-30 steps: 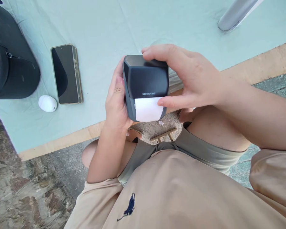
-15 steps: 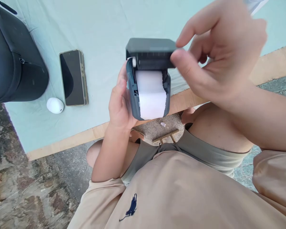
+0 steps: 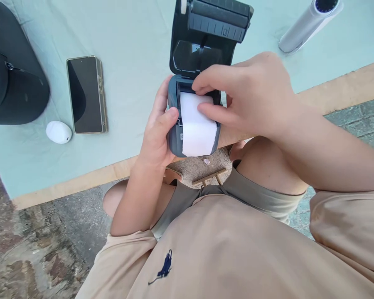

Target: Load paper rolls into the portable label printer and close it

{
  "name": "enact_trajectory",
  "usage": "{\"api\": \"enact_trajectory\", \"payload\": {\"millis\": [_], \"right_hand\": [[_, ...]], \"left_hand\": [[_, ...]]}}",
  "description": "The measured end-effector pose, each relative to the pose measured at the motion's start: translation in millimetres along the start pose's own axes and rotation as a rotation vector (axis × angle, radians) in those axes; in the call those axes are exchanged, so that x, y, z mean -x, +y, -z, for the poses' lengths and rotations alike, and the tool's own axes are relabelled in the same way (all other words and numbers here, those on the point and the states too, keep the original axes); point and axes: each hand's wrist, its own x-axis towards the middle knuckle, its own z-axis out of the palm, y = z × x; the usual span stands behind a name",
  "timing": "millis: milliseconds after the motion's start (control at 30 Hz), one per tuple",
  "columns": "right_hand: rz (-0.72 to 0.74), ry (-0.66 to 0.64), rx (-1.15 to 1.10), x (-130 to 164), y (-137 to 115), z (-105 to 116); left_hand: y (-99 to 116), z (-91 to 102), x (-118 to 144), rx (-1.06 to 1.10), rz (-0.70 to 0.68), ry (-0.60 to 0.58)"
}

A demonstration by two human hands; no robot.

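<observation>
My left hand [image 3: 158,128] grips a dark portable receipt printer [image 3: 175,137] from its left side, thumb on the casing. Its lid [image 3: 202,45] stands wide open, showing a ribbed black roller bar along the edge. Inside sits a white paper roll [image 3: 198,114], with its loose end lying over the printer's near edge. Reaching in from the right, my right hand [image 3: 249,93] has thumb and fingers bent around the upper part of the roll, the thumb touching the paper. The fingertips are partly down in the compartment.
On the light green tablecloth [image 3: 124,83] to the left lie a smartphone [image 3: 85,95] and a white rounded case [image 3: 59,132]. A black zippered bag [image 3: 18,79] stands beyond them. At the upper right is a white cylinder [image 3: 302,27] with a dark top. The wooden table edge [image 3: 93,180] runs close to my knees.
The printer's lid has swung from partly raised to fully open. My right hand has left the lid and moved down-left to the paper roll. The view has shifted slightly right.
</observation>
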Motion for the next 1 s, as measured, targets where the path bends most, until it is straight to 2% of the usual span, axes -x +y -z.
{"api": "enact_trajectory", "payload": {"millis": [100, 200, 233, 267, 300, 400, 600, 700, 867, 933, 1000], "right_hand": [[-0.053, -0.096, 0.152, -2, -8, 4], [-0.049, -0.174, 0.225, -5, -13, 7], [-0.033, -0.172, 0.219, -5, -13, 8], [-0.004, -0.164, 0.208, -5, -13, 8], [0.032, -0.151, 0.201, -5, -13, 8], [0.105, -0.124, 0.221, -3, -14, 8], [-0.05, -0.226, 0.266, -7, -21, 10], [-0.017, -0.195, 0.109, -5, -16, 14], [0.178, 0.044, -0.401, 14, -1, 21], [0.135, 0.094, -0.624, 18, 4, 22], [-0.036, 0.141, -0.897, 17, 10, 21]], "left_hand": [[2, -0.5, -1, -0.007, 0.021, 0.007], [9, -8.5, 2, -0.002, -0.018, 0.003], [12, -12.7, 3, -0.006, 0.006, 0.011], [15, -17.1, 5, -0.009, 0.073, 0.08], [18, -21.1, 6, -0.011, 0.084, 0.101], [22, -26.9, 9, -0.021, 0.097, 0.104], [18, -18.9, 7, -0.009, 0.058, 0.063], [17, -17.0, 8, -0.002, 0.072, 0.052], [17, -16.3, 10, -0.001, 0.039, 0.073], [17, -15.8, 10, 0.004, 0.036, 0.095], [18, -15.9, 9, 0.023, 0.047, 0.1]]}}
